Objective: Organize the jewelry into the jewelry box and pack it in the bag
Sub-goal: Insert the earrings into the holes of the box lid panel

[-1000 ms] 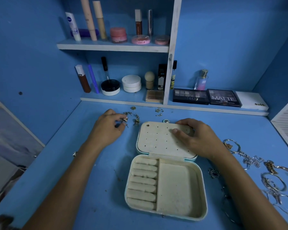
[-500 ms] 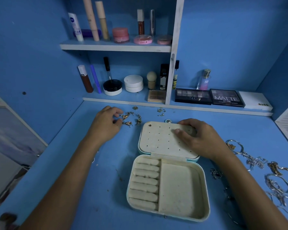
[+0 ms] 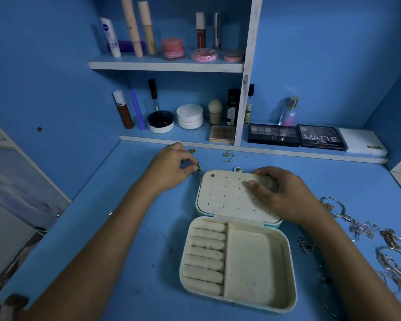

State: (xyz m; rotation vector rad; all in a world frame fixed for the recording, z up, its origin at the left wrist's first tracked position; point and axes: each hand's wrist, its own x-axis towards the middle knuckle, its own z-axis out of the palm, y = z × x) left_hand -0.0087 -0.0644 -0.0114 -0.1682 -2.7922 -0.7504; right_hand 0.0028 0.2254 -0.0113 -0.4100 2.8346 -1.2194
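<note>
Left hand [image 3: 169,169] pinches a small gold-toned earring [image 3: 196,169] between thumb and fingertips, low over the blue tabletop [image 3: 134,228] just left of the open pale hard-shell jewelry box [image 3: 285,251]. Right hand [image 3: 280,193] rests fingers loosely spread on the perforated cream lid panel [image 3: 227,195], apparently steadying it, gripping nothing. Earring likely light, stiff, slippery and easy to drop; fingertip pinch suits it. Box probably rigid and light, may slide if pushed. More tiny gold pieces [image 3: 228,155] lie near the back ledge; tangled silver and gold bangles and chains [image 3: 389,256] sit right of the box, likely to snag. Open tabletop left of the box; shelf ledge close behind. No bag in view.
</note>
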